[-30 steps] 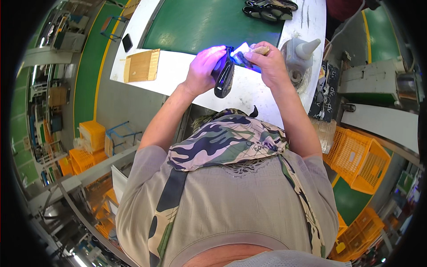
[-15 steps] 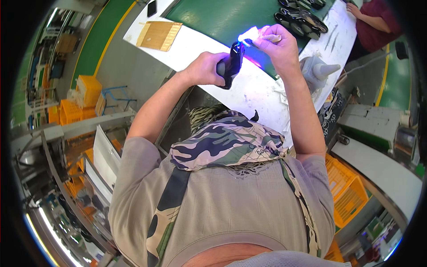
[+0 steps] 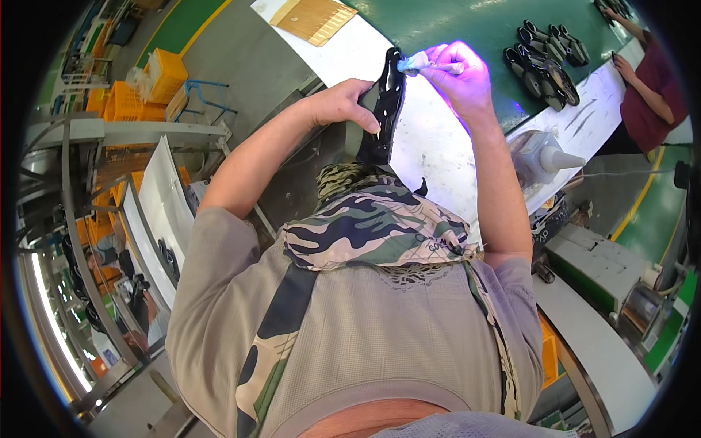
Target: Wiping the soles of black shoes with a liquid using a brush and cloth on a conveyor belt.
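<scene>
A glossy black shoe stands on end above the near edge of the white table, held from its left side by my left hand. The thumb of that hand lies across the shoe. A small wad of white cloth is pinched in my right hand. The cloth touches the shoe near its upper end. Bluish-violet light falls on the cloth and on the right hand's fingers. How the left fingers sit behind the shoe is hidden.
A squeeze bottle with a pointed nozzle stands beside my right forearm. Cardboard lies at the far left of the table. Several black shoes sit on the green surface. A person works at the right. Orange crates stand left.
The shoe has turned and now shows more of its long glossy side. The cloth stays at its upper end. My view has shifted, so the table and bottle appear further right.
</scene>
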The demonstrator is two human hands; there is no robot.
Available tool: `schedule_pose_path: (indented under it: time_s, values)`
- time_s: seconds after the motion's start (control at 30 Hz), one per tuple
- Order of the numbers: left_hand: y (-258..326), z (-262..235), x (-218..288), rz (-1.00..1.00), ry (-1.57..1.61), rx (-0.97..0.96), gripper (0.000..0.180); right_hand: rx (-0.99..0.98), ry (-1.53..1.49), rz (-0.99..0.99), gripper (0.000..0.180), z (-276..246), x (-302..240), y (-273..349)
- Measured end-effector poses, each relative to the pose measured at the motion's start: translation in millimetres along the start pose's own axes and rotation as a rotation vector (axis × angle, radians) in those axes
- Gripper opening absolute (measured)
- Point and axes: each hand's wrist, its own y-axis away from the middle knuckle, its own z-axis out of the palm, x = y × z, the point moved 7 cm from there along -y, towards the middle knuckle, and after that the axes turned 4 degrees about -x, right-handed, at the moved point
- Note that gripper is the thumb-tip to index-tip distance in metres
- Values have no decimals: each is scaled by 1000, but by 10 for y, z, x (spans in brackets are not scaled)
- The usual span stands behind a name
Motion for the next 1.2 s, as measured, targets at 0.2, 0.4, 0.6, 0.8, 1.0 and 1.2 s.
schedule_pose_path:
  time_s: [0.2, 0.4, 0.6, 0.8, 1.0, 1.2]
  values:
    - [291, -306, -175, 13, 292, 145, 54, -112, 157, 30, 23, 461, 138, -26]
    - [610, -671, -379, 58, 520, 232, 53, -249, 96, 181, 23, 922, 296, -73]
    - [1042, -1026, -584, 172, 633, 453, 46, -328, 13, 263, 26, 1143, 466, -143]
    - [1366, -1135, -578, 378, 820, 499, 42, -72, -285, 395, 21, 1347, 790, -232]
    - [1696, -1217, -572, 472, 557, 774, 40, 2, -296, 422, 21, 1603, 925, -310]
    - [2085, -1196, -383, 435, -131, 1193, 67, 62, -260, 569, 17, 1868, 1062, -302]
